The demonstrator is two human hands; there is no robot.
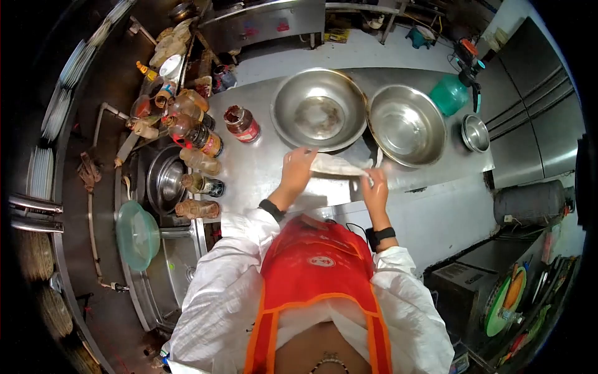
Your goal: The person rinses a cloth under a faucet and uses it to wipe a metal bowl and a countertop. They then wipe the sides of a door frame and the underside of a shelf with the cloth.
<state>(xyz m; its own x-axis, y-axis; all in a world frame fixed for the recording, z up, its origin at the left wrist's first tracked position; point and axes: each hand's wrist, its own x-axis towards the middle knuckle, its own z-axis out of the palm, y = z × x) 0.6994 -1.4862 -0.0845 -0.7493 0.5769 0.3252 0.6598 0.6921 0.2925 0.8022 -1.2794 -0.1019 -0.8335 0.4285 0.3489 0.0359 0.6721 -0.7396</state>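
Observation:
A white cloth [338,166] is stretched between my two hands above the near edge of the steel table [249,181]. My left hand [299,168] grips its left end with the fingers closed. At the other end my right hand [375,182] pinches the cloth, and a loose corner sticks up beside the fingers. Just beyond the cloth stand a large steel basin [319,112] and, touching it on the right, a second steel basin [408,126]. Both basins show bare, shiny insides, the left one with a brownish stain on its bottom.
An open jar [242,124] of dark red sauce stands left of the basins. Several bottles [202,162] line the table's left edge, beside a sink [177,274] and a green plastic basin [137,235]. At the right are small steel bowls [475,133] and a green spray bottle [450,95].

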